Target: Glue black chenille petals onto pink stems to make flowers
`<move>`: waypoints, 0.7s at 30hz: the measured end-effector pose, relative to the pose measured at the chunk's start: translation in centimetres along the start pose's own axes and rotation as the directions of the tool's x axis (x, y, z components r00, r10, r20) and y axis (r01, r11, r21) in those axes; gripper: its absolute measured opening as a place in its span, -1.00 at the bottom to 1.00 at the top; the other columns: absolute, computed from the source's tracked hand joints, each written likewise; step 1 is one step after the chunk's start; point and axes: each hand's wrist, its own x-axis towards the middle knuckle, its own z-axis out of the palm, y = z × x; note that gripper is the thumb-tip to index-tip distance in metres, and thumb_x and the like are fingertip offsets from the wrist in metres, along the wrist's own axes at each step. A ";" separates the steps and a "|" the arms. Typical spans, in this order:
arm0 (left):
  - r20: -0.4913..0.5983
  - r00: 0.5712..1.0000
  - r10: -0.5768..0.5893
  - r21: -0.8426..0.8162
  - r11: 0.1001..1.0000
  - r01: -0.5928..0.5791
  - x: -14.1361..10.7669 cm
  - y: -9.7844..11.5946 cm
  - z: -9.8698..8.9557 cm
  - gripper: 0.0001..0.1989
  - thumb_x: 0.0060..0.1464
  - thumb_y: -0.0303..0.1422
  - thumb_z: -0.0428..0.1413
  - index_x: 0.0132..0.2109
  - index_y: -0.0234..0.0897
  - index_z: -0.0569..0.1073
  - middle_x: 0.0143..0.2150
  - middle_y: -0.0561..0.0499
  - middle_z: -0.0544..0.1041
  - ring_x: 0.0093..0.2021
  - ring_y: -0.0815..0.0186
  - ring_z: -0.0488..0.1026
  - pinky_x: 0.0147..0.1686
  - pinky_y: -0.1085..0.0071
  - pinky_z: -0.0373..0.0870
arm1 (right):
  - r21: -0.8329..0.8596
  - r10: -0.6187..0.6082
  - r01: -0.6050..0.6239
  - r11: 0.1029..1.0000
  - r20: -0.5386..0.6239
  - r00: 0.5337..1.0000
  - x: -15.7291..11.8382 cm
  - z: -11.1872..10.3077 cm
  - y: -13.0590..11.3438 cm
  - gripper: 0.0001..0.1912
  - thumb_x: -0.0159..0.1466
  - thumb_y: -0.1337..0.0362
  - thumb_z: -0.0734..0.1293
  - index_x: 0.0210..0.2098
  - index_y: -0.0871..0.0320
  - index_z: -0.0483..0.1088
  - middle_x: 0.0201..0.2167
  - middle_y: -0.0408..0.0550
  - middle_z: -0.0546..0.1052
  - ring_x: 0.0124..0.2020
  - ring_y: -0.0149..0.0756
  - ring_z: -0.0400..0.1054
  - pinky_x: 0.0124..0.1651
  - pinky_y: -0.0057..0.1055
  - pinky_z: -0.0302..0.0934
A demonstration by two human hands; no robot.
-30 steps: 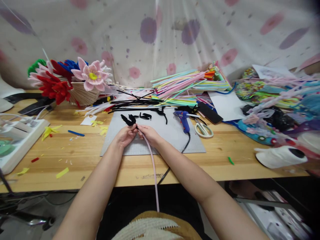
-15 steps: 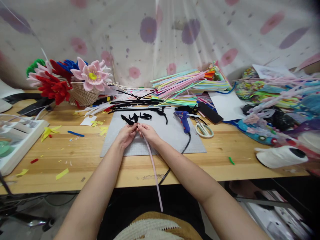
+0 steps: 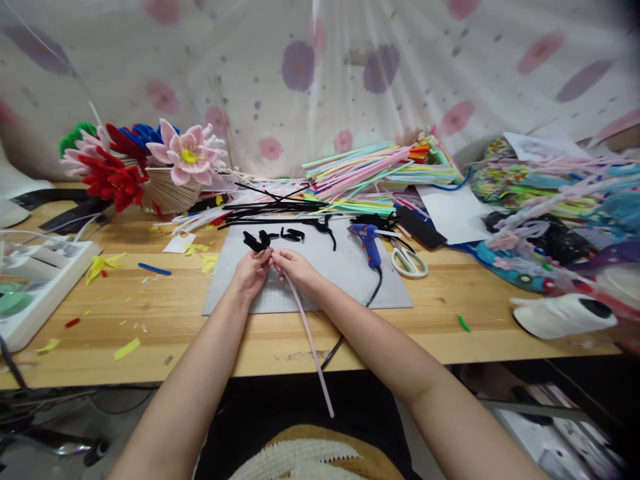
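Observation:
My left hand [image 3: 251,273] pinches the base of a black fuzzy piece [image 3: 257,241] with leaf-like lobes, over the grey mat [image 3: 230,287]. Beside it, my right hand [image 3: 294,265] is closed on the top end of a pale pink pipe cleaner [image 3: 311,340], which hangs down past the table edge. The fingertips of both hands nearly meet where the black piece and the pink stem come together. Small black bent pieces [image 3: 293,234] lie just behind the hands on the mat.
A blue glue gun [image 3: 369,244] and white-handled scissors [image 3: 409,261] lie right of the hands. Behind are piled pipe cleaners [image 3: 360,170] and fuzzy flowers [image 3: 187,155]. A white power strip [image 3: 55,293] sits left, a white thread spool [image 3: 563,313] right.
The black piece has turned slightly, with its lobes now closer together and leaning left. The lower end of the pink pipe cleaner has swung a little to the right.

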 end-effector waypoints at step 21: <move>-0.095 0.994 0.046 -0.124 0.991 -0.057 -0.1 -0.2 0.5 -0.94 -0.11 -0.52 0.19 -0.49 -0.42 0.45 -0.47 -0.02 0.53 -0.48 0.47 0.43 -0.48 0.57 0.32 | -0.083 0.026 -0.028 0.996 -0.025 0.999 -0.1 -0.1 -0.3 -0.78 0.11 0.14 0.28 -0.48 0.18 0.25 -0.66 -0.27 0.27 -0.66 -0.55 0.10 -0.59 -0.55 0.00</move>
